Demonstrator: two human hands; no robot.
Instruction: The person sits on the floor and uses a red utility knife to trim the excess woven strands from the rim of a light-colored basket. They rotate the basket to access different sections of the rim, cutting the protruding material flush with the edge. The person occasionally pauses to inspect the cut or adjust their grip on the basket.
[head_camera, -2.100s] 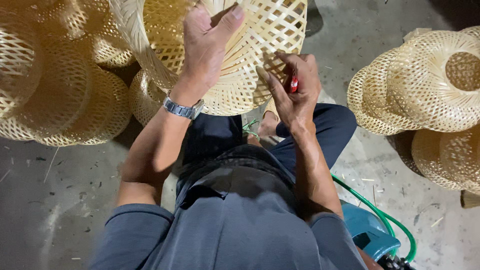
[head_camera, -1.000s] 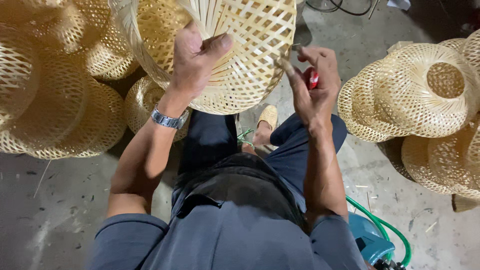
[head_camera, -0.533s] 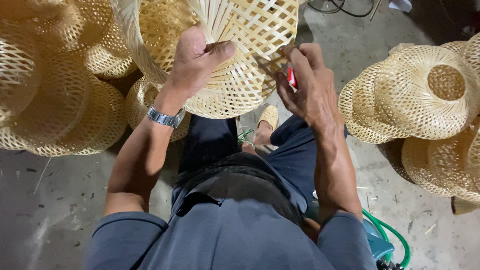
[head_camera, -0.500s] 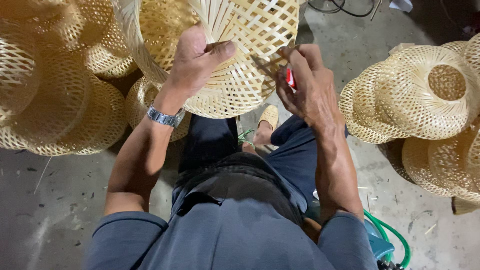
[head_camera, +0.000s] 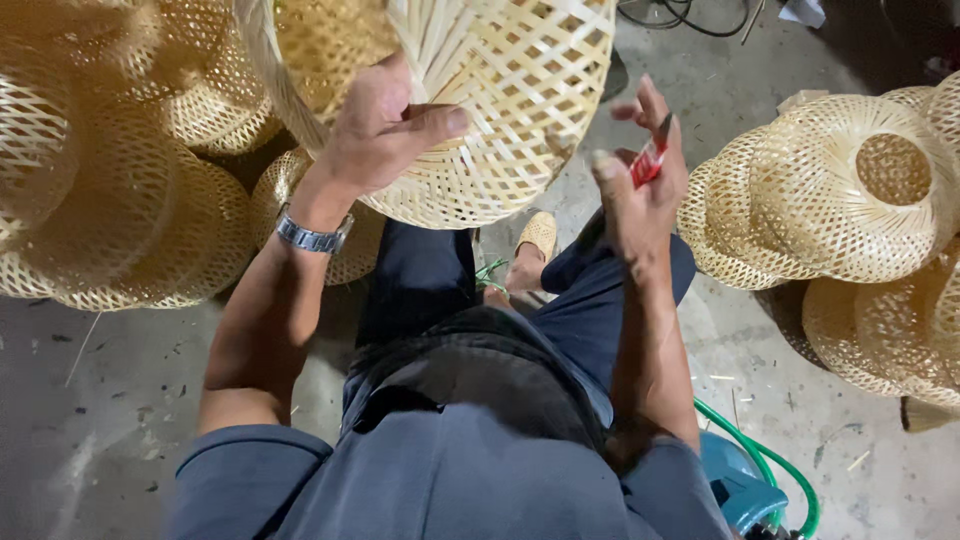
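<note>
Since half a second earlier, the right hand (head_camera: 640, 195) had come away from the woven bamboo shade (head_camera: 490, 100): its fingers had been pressed against the weave then, and now a gap of bare floor showed between them and the shade's right edge.

At the far left, a stack of finished bamboo shades (head_camera: 110, 190) lay heaped on the concrete floor (head_camera: 80, 400). Just to its right, the left hand (head_camera: 385, 130), with a metal wristwatch (head_camera: 312, 236) on its wrist, gripped the woven bamboo shade, the thumb stretched across the outer lattice and the other fingers curled out of sight behind the rim. The shade was held up in front of the person, above the knees, at the top centre of the view, with its open side turned to the upper left.

Below it, a foot in a tan woven sandal (head_camera: 540, 235) rested on the floor between the dark trousers. To the right, the right hand was closed around a small red-handled tool (head_camera: 650, 160), its tip poking up between the fingers. Further right, more bamboo shades (head_camera: 850, 190) were piled, and a green hose (head_camera: 770, 465) curved past a blue object at the lower right.
</note>
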